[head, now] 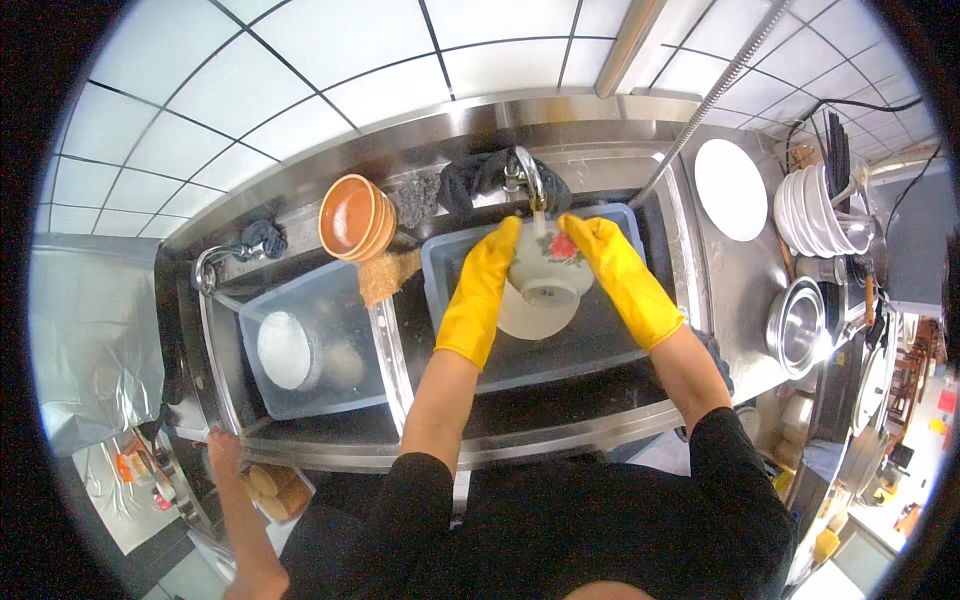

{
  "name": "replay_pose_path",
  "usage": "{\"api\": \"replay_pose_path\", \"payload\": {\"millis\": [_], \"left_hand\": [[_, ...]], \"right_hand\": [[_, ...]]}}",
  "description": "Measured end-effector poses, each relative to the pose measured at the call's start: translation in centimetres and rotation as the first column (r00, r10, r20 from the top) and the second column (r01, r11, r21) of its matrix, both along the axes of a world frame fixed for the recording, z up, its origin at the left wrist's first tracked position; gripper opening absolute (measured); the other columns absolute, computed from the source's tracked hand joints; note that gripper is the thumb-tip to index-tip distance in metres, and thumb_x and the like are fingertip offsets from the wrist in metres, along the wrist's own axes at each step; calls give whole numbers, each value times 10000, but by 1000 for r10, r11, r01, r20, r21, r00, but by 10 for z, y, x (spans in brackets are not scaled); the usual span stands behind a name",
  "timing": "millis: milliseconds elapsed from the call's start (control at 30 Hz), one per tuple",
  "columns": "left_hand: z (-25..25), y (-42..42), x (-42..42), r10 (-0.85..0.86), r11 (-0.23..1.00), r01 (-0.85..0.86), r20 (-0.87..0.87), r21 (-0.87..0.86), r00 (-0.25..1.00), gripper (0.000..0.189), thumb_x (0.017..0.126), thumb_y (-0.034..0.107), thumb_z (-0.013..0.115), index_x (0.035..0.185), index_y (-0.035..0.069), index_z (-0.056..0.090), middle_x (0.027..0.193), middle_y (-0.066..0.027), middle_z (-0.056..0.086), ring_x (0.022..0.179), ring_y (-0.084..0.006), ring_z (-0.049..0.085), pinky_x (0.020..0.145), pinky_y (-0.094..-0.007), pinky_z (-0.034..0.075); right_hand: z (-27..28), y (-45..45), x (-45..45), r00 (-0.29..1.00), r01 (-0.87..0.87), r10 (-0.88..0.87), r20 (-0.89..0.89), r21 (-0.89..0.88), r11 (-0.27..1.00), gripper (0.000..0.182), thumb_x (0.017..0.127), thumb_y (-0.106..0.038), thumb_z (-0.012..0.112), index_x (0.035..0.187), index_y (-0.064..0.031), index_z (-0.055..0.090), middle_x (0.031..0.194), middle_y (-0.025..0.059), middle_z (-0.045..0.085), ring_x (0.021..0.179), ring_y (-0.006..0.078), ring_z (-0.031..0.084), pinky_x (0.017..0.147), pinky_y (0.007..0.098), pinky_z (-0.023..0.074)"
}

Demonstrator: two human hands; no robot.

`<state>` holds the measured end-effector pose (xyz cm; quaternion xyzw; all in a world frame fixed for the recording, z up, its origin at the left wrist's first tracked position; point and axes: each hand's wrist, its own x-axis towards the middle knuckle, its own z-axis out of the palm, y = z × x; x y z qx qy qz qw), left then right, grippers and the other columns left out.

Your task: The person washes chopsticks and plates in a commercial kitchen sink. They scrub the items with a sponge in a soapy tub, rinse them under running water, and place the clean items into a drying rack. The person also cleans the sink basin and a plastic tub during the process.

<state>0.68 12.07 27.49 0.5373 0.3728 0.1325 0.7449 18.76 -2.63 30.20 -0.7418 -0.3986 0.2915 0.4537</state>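
Both my hands wear yellow rubber gloves. My left hand (484, 289) grips the left side of a white bowl (547, 251) with a red flower pattern, and my right hand (619, 274) grips its right side. The bowl is tilted, its foot ring turned towards me. Right above it is the chrome faucet (531, 176), and a stream appears to run from the spout into the bowl. Underneath, partly hidden by it, another pale round dish (536, 322) lies in the blue-grey plastic tub (525, 381) set in the right sink basin.
Another person's arm (244, 510) reaches the sink's front edge. The left tub (259, 405) holds water and a white dish (283, 350), beside a running faucet (206, 274). Orange bowls (349, 217) and a tan scrubber (386, 277) sit near the divider. Right stand a white plate (731, 189) and stacked bowls (814, 210).
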Motion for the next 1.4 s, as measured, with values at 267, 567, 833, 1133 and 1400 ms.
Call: {"api": "replay_pose_path", "payload": {"millis": [267,567,833,1133,1400], "left_hand": [[-69,-73,17,694,579,-269,292,-770,658,849,956,762,483,1503,113,482,1448,-87,582,1276,-258,597,1006,-425,535],[-10,-15,8,-240,970,242,118,-5,964,567,978,595,612,1028,62,800,1040,-121,780,965,-280,736,881,-368,529],[-37,-8,4,57,997,-57,-3,46,998,674,988,653,535,1235,51,713,1167,-185,731,1122,-285,685,1001,-379,492],[-58,-69,8,637,661,-258,345,-705,689,814,1008,716,427,1489,64,501,1431,-124,597,1277,-285,591,1089,-431,474],[-15,5,21,-339,826,462,-370,323,865,564,918,561,690,1109,38,777,892,-98,748,839,-178,685,788,-377,528]], "right_hand": [[-82,8,-50,303,697,-348,-887,-42,716,597,1063,-563,486,1245,-37,701,1161,89,733,1005,195,690,882,360,554],[-31,6,3,957,-142,69,-282,-247,959,413,963,-364,686,994,42,755,869,137,747,808,163,681,719,322,526],[-62,0,-18,732,422,-437,-522,-156,893,509,1001,-507,623,983,-22,778,864,59,755,756,168,676,698,328,523],[-119,-2,-75,206,643,-198,-958,-20,765,735,1032,-687,405,1352,-62,624,1256,115,694,1087,260,665,988,393,522],[-22,6,7,907,-249,77,-415,-379,891,556,923,-574,705,1033,-35,783,901,56,742,779,156,674,671,303,539]]}}
